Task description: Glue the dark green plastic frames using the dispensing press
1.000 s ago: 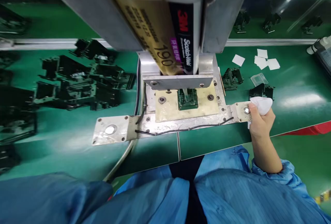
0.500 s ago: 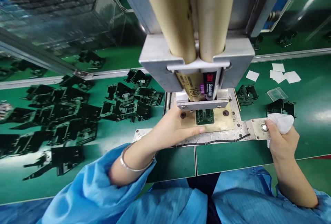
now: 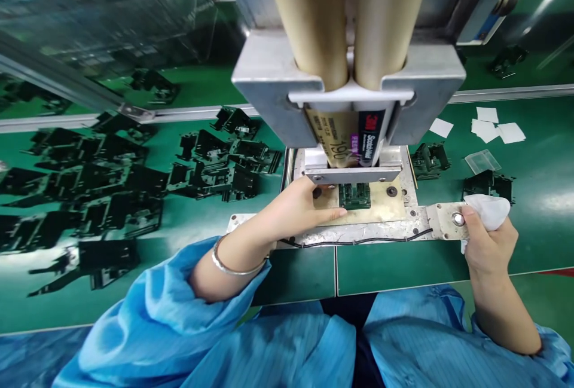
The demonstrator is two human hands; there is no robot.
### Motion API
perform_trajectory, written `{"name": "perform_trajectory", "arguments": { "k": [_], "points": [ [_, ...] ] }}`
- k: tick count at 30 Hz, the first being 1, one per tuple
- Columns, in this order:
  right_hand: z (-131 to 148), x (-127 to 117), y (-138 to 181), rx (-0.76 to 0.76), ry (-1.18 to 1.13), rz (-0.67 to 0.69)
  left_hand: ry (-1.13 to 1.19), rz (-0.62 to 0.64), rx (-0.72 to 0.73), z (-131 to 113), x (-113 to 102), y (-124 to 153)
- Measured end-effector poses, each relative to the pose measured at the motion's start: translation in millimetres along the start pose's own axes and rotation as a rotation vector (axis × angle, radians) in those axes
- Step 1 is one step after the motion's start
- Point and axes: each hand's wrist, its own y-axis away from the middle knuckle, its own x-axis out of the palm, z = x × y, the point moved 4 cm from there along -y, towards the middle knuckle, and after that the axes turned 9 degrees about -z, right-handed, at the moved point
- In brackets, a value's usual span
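Note:
My left hand rests on the pale plate of a metal fixture. Its thumb stretches along the front of a small dark green part seated there. The other fingers are partly hidden under the machine's bracket, and the hand looks open. Above the part hangs a dispenser holding a 3M Scotch-Weld adhesive cartridge; its tip is out of sight. At the fixture's right end, my right hand is closed round a crumpled white cloth, with the thumb beside a round metal button.
Many black parts cover the left of the green table, and a nearer cluster sits beside the fixture. To the right lie white paper squares, a clear plastic tray and more black parts. A metal rail runs behind.
My view has shifted slightly, and the dispenser head appears larger and higher in it. Both hands keep nearly the same places at the fixture, the right one with the cloth.

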Motion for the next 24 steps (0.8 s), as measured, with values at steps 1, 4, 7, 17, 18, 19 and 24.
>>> {"name": "perform_trajectory", "arguments": {
  "k": [1, 4, 7, 17, 18, 19, 24],
  "points": [
    [1.1, -0.1, -0.4, -0.006, 0.001, -0.003, -0.003, -0.001, -0.002, 1.0, 0.0, 0.1],
    [4.3, -0.2, -1.6, -0.034, -0.009, -0.003, -0.015, -0.013, -0.002, 3.8, -0.3, 0.6],
    [5.1, -0.3, -2.4, -0.045, -0.053, -0.002, -0.015, -0.018, 0.047, 4.8, -0.1, 0.4],
    [2.0, 0.7, -2.0, -0.005, -0.04, -0.015, -0.011, 0.003, 0.115, 5.5, 1.0, 0.6],
    [2.2, 0.7, -1.9, -0.008, -0.038, -0.014, -0.012, 0.006, 0.112, 5.3, 0.9, 0.7],
    [2.1, 0.7, -1.9, -0.01, -0.037, -0.013, -0.013, 0.008, 0.111, 5.2, 0.8, 0.8],
    [-1.3, 0.5, -2.3, 0.001, -0.026, -0.01, 0.001, -0.007, 0.139, 4.0, 0.1, 0.2]
  ]
}}
